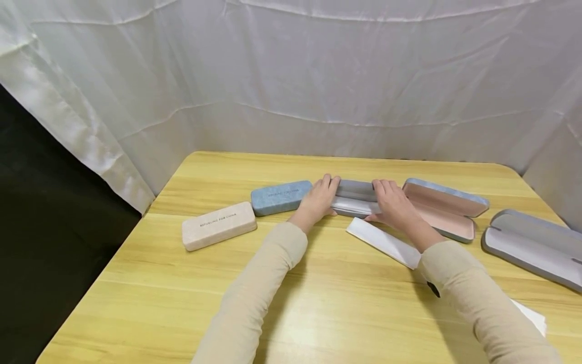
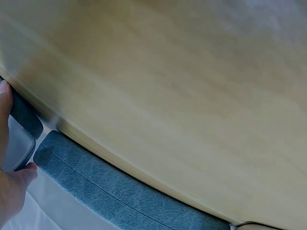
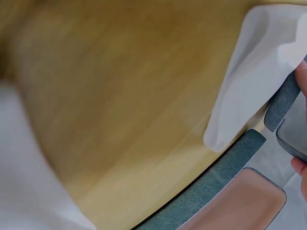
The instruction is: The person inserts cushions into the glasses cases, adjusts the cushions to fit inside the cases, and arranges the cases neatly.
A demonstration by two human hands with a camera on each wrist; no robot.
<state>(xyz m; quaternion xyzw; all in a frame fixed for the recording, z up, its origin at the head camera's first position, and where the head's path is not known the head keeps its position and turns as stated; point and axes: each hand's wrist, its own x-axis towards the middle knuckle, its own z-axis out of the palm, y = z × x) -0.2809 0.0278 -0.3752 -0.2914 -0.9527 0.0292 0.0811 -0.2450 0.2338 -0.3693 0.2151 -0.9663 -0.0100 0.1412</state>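
Note:
Both hands hold an open eyeglass case [image 1: 356, 190] with a grey lining, near the far side of the table. My left hand [image 1: 317, 201] grips its left end, fingers up on the raised lid and thumb low at the base. At the right end, my right hand [image 1: 396, 206] grips it the same way. The left wrist view catches only the corner of this case [image 2: 25, 115] between thumb and fingers. A folded white cloth [image 1: 382, 240] lies just in front, its near end by the right sleeve.
Left of the hands are a closed blue case [image 1: 281, 198] and a closed beige case [image 1: 220, 226]. To the right stand an open pink-lined case [image 1: 443, 201] and an open grey case [image 1: 532, 247]. Another white cloth [image 1: 531, 316] is partly hidden by the right sleeve.

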